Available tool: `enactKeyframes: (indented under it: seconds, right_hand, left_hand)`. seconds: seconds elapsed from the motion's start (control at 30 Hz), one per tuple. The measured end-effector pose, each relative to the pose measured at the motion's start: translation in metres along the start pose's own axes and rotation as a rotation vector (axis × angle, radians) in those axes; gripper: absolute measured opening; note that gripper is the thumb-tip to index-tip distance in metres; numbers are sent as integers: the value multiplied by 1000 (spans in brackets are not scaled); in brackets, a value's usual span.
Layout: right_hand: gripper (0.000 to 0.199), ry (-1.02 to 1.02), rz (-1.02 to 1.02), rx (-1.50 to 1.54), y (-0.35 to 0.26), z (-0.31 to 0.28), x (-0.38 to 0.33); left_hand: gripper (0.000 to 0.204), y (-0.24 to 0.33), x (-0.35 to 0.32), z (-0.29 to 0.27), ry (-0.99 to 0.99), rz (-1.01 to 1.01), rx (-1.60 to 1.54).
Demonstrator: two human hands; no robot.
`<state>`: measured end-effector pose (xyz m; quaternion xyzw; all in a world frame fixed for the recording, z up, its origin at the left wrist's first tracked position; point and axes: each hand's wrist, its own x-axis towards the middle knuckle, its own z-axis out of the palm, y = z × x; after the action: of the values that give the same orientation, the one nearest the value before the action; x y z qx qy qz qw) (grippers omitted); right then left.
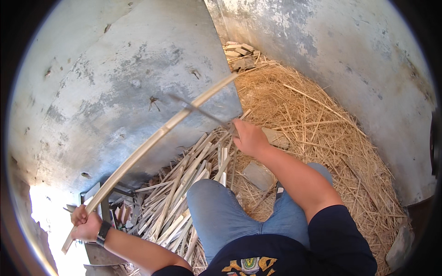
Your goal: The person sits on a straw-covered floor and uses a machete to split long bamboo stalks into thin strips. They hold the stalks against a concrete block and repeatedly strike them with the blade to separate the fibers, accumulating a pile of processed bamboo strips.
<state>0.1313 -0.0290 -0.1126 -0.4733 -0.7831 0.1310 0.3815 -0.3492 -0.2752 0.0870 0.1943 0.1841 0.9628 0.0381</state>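
My left hand (86,224), with a dark band on its wrist, is closed around the lower end of a long pale split bamboo strip (147,142). The strip slants up and away to the right, and its far end is beside the edge of the grey wall. In my right hand (250,137) is a knife (209,115) with a long, narrow dark blade, blurred by motion. That blade crosses the strip at its upper part; whether it touches cannot be made out. My fingers hide most of the knife's handle.
A heap of split strips (184,184) lies left of my knees. Straw-like shavings (294,106) cover the floor to the right, with a flat brick (258,176) between my legs. Grey plastered walls (129,87) rise ahead and at right (359,69). Bricks (239,49) are piled at the back.
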Motion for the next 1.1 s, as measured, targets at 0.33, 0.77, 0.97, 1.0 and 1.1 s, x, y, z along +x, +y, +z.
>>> enactKeyframes:
  seconds: [0.33,0.77,0.97,1.0,1.1]
  right_hand:
    - [25,164,539,6,62,-7,-7]
    - [27,256,609,-44,91,-12,2]
    - [28,301,283,86,45,2,-4]
    - [28,253,147,79,33,2,-7]
    - [27,224,-126,-59,43,-5,-5]
  left_hand:
    - [67,2,-25,-5,-80,-116,-25]
    - [62,-15,-50,15,-72,-162,-125]
    - [67,-17,-47,4,-83,-152,-155]
    - [68,-19,-48,4,-66,-165,-176]
    - [71,-16,-40,0,-53,-177,-187]
